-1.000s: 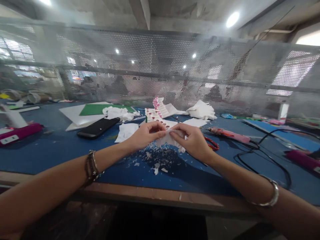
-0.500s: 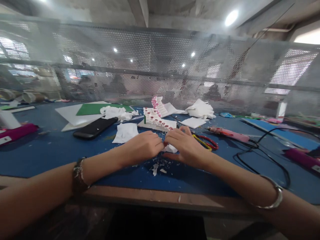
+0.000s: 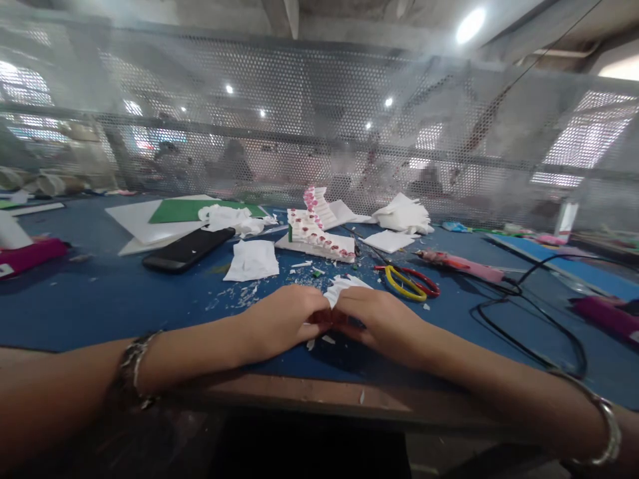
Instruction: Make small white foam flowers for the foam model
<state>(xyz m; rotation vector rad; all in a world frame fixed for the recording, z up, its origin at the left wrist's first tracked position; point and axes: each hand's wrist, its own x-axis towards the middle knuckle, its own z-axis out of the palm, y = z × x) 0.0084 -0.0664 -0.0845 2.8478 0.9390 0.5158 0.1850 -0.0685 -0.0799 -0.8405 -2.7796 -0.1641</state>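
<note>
My left hand (image 3: pixel 289 318) and my right hand (image 3: pixel 382 322) meet over the near part of the blue table, fingertips pinched together. Between them they grip a white pleated piece of paper (image 3: pixel 347 285), whose fanned edge sticks out past the fingers; its lower part is hidden by them. Behind the hands lies a pleated white strip with dark red spots (image 3: pixel 319 241), and a pink-edged pleated piece (image 3: pixel 319 207) leans at its back. Scissors with yellow and red handles (image 3: pixel 407 285) rest to the right of the paper.
A black phone (image 3: pixel 190 249), a white paper square (image 3: pixel 252 259) and a green sheet (image 3: pixel 182 210) lie on the left. White sheets (image 3: pixel 403 214) are heaped at the back. A pink glue-gun-like tool (image 3: pixel 462 265) trails a black cable on the right. Paper scraps litter the blue table (image 3: pixel 200 303).
Both hands have moved nearer to the table's front edge with the white paper. Its pleated edge now shows above the fingers, and the scissors are uncovered.
</note>
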